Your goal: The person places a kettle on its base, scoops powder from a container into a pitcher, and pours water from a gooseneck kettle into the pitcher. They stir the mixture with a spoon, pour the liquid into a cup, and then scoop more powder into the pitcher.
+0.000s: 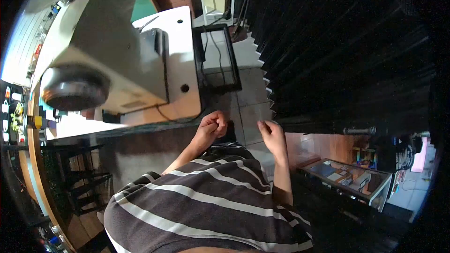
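A black pleated curtain (337, 56) was the largest thing in view, hanging to the right of the right hand and stretching well beyond it; its zigzag lower edge ran close past that hand. A pale machine, apparently a sewing machine (108, 51), stood to the left of the left hand, its body towering over that side. The person's striped shirt (211, 197) lay behind both hands. The white table (180, 56) bore the machine, and its rounded near corner was just beside the left hand; whether they touched could not be told. To the right of the right hand and farther back stood a glass display case (382, 189). Past both hands, a dark rectangular frame (233, 56) lay over the tiled floor (251, 79). A dark round wheel (75, 88) on the machine was well to the left of the left hand.

The hands were apart, with floor between them. The left hand (213, 125) was curled into a loose fist. The right hand (273, 137) showed its back and thumb; how far its fingers closed could not be told.
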A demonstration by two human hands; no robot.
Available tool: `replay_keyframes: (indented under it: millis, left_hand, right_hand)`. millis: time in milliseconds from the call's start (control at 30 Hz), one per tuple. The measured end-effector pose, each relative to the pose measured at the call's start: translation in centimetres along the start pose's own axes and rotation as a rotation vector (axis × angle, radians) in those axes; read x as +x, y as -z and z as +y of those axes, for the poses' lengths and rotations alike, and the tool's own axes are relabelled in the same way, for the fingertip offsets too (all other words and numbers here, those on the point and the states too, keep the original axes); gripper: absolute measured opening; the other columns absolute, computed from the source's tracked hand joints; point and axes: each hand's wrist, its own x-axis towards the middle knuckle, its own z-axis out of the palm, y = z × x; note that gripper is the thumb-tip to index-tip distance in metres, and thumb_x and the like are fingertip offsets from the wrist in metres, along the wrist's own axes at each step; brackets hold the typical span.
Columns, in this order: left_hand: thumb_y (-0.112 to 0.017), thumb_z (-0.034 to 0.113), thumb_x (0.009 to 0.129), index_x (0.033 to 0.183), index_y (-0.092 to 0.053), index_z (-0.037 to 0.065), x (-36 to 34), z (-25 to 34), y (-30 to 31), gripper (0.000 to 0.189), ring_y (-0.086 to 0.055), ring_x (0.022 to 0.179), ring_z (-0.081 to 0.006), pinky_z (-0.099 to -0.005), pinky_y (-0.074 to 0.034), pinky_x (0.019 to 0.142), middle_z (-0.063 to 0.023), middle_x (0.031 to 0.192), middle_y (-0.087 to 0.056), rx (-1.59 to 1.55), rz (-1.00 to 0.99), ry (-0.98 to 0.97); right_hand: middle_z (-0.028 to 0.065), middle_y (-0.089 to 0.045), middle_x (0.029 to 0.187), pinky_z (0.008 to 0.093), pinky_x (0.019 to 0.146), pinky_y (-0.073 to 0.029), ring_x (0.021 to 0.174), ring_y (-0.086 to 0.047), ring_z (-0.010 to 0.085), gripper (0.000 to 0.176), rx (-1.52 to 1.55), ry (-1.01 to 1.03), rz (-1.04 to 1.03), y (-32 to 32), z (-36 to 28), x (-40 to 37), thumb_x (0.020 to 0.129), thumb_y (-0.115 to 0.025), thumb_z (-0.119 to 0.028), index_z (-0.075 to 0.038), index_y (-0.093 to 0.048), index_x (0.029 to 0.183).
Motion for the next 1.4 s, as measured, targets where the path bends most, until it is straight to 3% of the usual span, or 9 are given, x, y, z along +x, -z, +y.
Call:
replay_keyframes:
  millis: [200,233,267,333,500,633,1000,1233,1400]
  left_hand:
    - [-0.037,-0.009,0.075,0.088,-0.048,0.005,11.2,1.6,-1.4,0.022,-0.034,0.055,-0.008,-0.0254,-0.026,0.053,0.0003,0.065,-0.042,-0.014,-0.02,-0.12]
    - [-0.038,-0.009,0.074,0.088,-0.048,0.005,12.3,1.9,-1.6,0.022,-0.033,0.055,-0.0078,-0.0255,-0.026,0.053,0.0006,0.065,-0.041,0.01,0.023,-0.139]
    - [-0.039,-0.008,0.073,0.088,-0.048,0.005,13.7,2.2,-1.7,0.022,-0.032,0.055,-0.0076,-0.0256,-0.025,0.053,0.0009,0.065,-0.04,0.039,0.063,-0.165]
    - [-0.039,-0.007,0.072,0.087,-0.048,0.006,15.7,1.6,-1.2,0.021,-0.032,0.055,-0.0076,-0.0256,-0.025,0.053,0.0013,0.064,-0.039,0.006,0.13,-0.173]
    - [-0.042,-0.005,0.072,0.085,-0.047,0.008,20.1,0.6,-2.0,0.019,-0.031,0.054,-0.0079,-0.0259,-0.026,0.053,0.0025,0.063,-0.036,-0.057,0.355,-0.226]
    - [-0.04,-0.005,0.073,0.088,-0.05,0.005,24.8,-0.5,-2.9,0.02,-0.033,0.054,-0.0089,-0.0257,-0.027,0.051,0.0015,0.063,-0.039,-0.002,0.494,-0.484]
    - [-0.04,-0.009,0.071,0.085,-0.049,0.004,29.1,-0.6,-3.8,0.021,-0.033,0.053,-0.0098,-0.0261,-0.026,0.051,0.0007,0.061,-0.038,-0.064,0.836,-0.792]
    - [-0.046,-0.007,0.086,0.089,-0.05,0.005,35.3,5.0,0.5,0.013,-0.032,0.054,-0.0069,-0.0246,-0.025,0.051,0.0033,0.062,-0.039,-0.064,0.7,-0.907]
    - [-0.045,-0.005,0.084,0.087,-0.048,0.007,38.2,8.4,2.1,0.013,-0.032,0.054,-0.0076,-0.0254,-0.025,0.051,0.0035,0.061,-0.039,-0.097,0.774,-0.873]
  right_hand:
    - [0.0043,-0.053,0.074,0.0307,0.067,-0.042,0.071,-0.045,0.0123,0.03,0.082,-0.066,-0.083,8.6,1.0,11.9,0.098,-0.065,-0.028,-0.001,-0.057,0.088]
    - [-0.0033,-0.045,0.065,0.0246,0.057,-0.034,0.06,-0.04,0.0055,0.028,0.042,0.011,-0.061,9.1,0.7,14.0,0.098,-0.063,-0.018,-0.007,-0.048,0.078]
    - [-0.0033,-0.045,0.065,0.0246,0.057,-0.034,0.06,-0.04,0.0055,0.028,0.043,0.014,-0.083,9.8,0.6,16.1,0.098,-0.063,-0.018,-0.007,-0.048,0.078]
    - [0.0042,-0.057,0.08,0.0284,0.073,-0.044,0.079,-0.053,0.0117,0.018,0.031,0.023,-0.228,11.4,0.1,20.4,0.096,-0.065,-0.016,-0.001,-0.057,0.089]
    - [0.0024,-0.058,0.078,0.0259,0.07,-0.045,0.076,-0.055,0.0091,0.015,0.041,0.108,-0.393,12.5,-3.4,31.8,0.096,-0.062,-0.01,0.0,-0.056,0.087]
    - [-0.0003,-0.058,0.073,0.025,0.067,-0.046,0.069,-0.056,0.008,0.013,0.056,0.295,-0.581,13.4,-6.6,40.4,0.096,-0.062,-0.009,0.0,-0.059,0.087]
    - [-0.003,-0.05,0.064,0.026,0.057,-0.037,0.061,-0.045,0.0056,0.034,-0.024,0.275,-0.956,8.6,-9.8,55.3,0.102,-0.056,-0.025,-0.001,-0.055,0.077]
    - [-0.0063,-0.045,0.063,0.0241,0.053,-0.032,0.06,-0.04,0.003,0.033,0.002,0.338,-1.05,2.7,-13.3,60.2,0.1,-0.062,-0.023,-0.002,-0.053,0.075]
    - [-0.006,-0.046,0.067,0.0219,0.056,-0.035,0.062,-0.043,0.0034,0.025,0.096,0.283,-1.122,-0.3,-14.6,65.1,0.1,-0.063,-0.022,-0.004,-0.055,0.084]
